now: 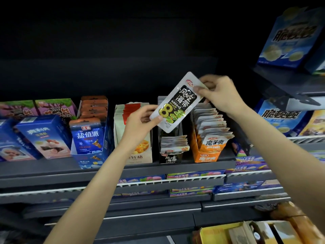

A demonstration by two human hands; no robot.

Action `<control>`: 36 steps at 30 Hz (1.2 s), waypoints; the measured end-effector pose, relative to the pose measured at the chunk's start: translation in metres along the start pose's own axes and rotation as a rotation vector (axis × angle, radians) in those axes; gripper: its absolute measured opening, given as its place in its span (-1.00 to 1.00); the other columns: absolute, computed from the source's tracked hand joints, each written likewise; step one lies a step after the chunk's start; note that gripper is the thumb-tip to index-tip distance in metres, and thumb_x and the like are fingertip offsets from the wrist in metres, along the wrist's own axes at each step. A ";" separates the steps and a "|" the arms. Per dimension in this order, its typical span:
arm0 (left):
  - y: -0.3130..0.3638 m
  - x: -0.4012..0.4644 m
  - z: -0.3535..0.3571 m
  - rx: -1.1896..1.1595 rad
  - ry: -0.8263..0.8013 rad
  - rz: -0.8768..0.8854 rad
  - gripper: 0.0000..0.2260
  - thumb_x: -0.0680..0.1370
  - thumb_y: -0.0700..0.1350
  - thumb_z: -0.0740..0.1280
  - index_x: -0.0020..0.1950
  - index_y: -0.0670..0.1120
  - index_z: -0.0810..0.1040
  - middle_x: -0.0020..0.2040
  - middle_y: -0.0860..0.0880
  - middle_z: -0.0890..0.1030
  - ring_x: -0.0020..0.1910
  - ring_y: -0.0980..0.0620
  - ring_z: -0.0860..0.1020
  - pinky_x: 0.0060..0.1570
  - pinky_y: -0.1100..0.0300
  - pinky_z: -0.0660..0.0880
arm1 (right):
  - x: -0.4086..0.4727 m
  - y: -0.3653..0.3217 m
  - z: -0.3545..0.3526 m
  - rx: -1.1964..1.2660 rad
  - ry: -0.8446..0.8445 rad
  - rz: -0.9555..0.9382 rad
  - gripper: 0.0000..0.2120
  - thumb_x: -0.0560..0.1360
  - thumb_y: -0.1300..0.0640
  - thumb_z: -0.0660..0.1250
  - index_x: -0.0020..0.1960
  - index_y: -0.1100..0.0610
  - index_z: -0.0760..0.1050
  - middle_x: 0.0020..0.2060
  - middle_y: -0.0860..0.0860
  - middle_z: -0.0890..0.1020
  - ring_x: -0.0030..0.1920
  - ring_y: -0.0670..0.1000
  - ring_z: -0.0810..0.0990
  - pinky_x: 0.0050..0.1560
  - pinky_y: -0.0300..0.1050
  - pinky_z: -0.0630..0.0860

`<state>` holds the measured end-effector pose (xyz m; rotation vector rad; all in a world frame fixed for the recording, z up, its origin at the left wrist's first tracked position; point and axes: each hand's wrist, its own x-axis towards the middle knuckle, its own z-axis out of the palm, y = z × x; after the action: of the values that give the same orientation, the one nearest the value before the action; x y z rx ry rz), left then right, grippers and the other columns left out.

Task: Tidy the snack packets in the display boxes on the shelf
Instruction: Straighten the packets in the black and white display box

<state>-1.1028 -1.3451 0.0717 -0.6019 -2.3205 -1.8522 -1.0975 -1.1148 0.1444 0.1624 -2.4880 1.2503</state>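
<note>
Up above the shelf (112,169), both hands are clamped on one flat, glossy seaweed packet (175,103), tilted: left hand (140,120) pinches its bottom corner, right hand (218,92) its top. Right below sits the black cardboard box (170,158) with a short stack of matching packets; the orange box (207,155) beside it is packed full.

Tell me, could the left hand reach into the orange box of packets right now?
Probably not directly. The left hand grips the bottom corner of the black-and-white packet, which the right hand also pinches, and both the packet and right arm lie between it and the orange box.
</note>
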 end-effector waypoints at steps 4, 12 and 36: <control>0.003 0.001 0.000 -0.197 0.080 -0.098 -0.85 0.50 -0.20 0.39 0.02 0.01 0.59 -0.07 0.11 0.66 -0.05 0.19 0.62 -0.06 0.26 0.56 | -0.004 0.008 -0.002 0.278 -0.010 0.163 -0.94 0.57 0.19 0.30 -0.02 0.11 0.55 -0.18 0.01 0.66 -0.30 -0.02 0.60 -0.38 -0.29 0.53; 0.014 -0.002 -0.002 -0.362 0.136 -0.151 -0.90 0.51 -0.24 0.36 -0.06 -0.05 0.58 -0.21 0.14 0.68 -0.15 0.17 0.64 -0.19 0.33 0.55 | -0.009 0.019 0.001 0.328 -0.033 0.280 -0.87 0.57 0.19 0.28 0.07 0.16 0.57 -0.20 0.00 0.63 -0.29 -0.14 0.56 -0.36 -0.35 0.47; 0.009 -0.013 -0.033 0.703 0.129 0.989 -0.88 0.44 -0.29 0.44 -0.16 -0.09 0.70 -0.12 0.02 0.68 -0.04 0.02 0.56 0.08 0.10 0.40 | -0.025 0.017 -0.011 0.457 -0.103 0.053 -0.83 0.47 0.32 0.37 -0.02 0.10 0.57 -0.07 -0.05 0.64 -0.17 -0.08 0.67 -0.17 -0.24 0.59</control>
<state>-1.0925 -1.3786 0.0836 -1.1475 -1.8187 -0.5809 -1.0760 -1.0974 0.1287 0.2809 -2.2590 1.8594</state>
